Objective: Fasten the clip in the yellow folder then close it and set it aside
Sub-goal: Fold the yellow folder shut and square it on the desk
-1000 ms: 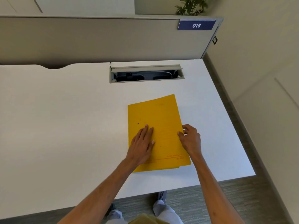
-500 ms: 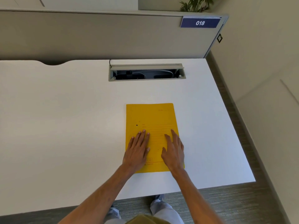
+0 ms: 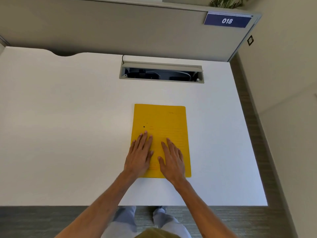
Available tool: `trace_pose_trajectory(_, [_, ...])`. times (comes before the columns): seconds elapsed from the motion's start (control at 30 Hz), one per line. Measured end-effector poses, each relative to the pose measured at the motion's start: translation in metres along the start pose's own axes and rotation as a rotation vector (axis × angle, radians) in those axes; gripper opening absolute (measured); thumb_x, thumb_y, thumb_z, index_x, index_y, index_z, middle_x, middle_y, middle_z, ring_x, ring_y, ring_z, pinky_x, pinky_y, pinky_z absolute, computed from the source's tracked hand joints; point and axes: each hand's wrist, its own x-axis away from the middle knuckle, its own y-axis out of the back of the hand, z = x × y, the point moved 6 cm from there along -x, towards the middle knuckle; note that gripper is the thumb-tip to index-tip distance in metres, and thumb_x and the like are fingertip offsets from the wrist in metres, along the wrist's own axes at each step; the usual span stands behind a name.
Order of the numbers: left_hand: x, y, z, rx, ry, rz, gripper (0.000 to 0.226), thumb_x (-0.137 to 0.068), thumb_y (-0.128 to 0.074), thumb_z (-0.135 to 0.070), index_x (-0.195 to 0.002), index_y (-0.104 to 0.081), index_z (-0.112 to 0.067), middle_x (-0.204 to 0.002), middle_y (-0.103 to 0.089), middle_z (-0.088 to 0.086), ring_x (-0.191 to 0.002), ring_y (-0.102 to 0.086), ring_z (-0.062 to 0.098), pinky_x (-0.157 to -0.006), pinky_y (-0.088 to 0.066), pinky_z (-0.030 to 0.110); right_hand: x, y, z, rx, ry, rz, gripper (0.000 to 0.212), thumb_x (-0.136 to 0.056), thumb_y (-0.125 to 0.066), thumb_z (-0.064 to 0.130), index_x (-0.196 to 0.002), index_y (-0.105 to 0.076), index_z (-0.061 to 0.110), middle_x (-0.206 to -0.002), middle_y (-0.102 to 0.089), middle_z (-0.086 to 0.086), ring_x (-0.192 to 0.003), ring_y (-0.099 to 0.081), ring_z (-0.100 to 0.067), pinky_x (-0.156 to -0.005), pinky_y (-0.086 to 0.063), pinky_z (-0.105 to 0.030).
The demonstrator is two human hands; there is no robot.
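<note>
The yellow folder lies closed and flat on the white desk, squared with the front edge. My left hand rests palm down on its lower left part, fingers spread. My right hand lies palm down on its lower right part, fingers apart. Neither hand grips anything. The clip is hidden inside the folder; a small black dot shows near the cover's left side.
An open cable tray is set into the desk behind the folder. A grey partition with a blue "018" sign stands at the back. The desk's right edge drops to a carpeted floor.
The folder was tilted with my right hand at its right edge; it now lies straight, and both hands rest flat on the cover.
</note>
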Motion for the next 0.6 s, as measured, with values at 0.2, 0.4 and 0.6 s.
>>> trace_pose_trajectory(0.2, [0.021, 0.019, 0.039, 0.225, 0.328, -0.099, 0.068, -0.111, -0.053, -0.035, -0.168, -0.023, -0.014, -0.174, -0.029, 0.014, -0.158, -0.033, 0.037, -0.125, -0.039, 0.054, 0.016, 0.017, -0.032, -0.102, -0.258, -0.181, 0.069, -0.104, -0.062, 0.034, -0.164, -0.033, 0.018, -0.174, -0.027, -0.009, -0.158, -0.033, -0.030, -0.126, -0.035, -0.054])
trace_pose_trajectory(0.4, [0.012, 0.025, 0.048, 0.589, 0.460, -0.063, 0.066, -0.104, -0.067, -0.022, -0.161, -0.038, -0.008, -0.154, -0.046, 0.019, -0.143, -0.046, 0.036, -0.120, -0.044, 0.054, 0.024, 0.004, -0.039, -0.127, -0.346, -0.129, 0.075, -0.103, -0.064, 0.038, -0.166, -0.027, 0.019, -0.175, -0.022, -0.010, -0.159, -0.029, -0.034, -0.125, -0.035, -0.057])
trace_pose_trajectory(0.6, [-0.004, 0.040, 0.051, 1.042, 0.541, -0.133, 0.034, -0.098, -0.077, -0.014, -0.130, -0.068, -0.022, -0.119, -0.073, 0.005, -0.106, -0.071, 0.024, -0.091, -0.063, 0.041, 0.023, 0.005, -0.039, -0.119, -0.366, -0.108, 0.077, -0.102, -0.062, 0.044, -0.166, -0.026, 0.023, -0.176, -0.019, -0.007, -0.159, -0.027, -0.032, -0.122, -0.038, -0.056])
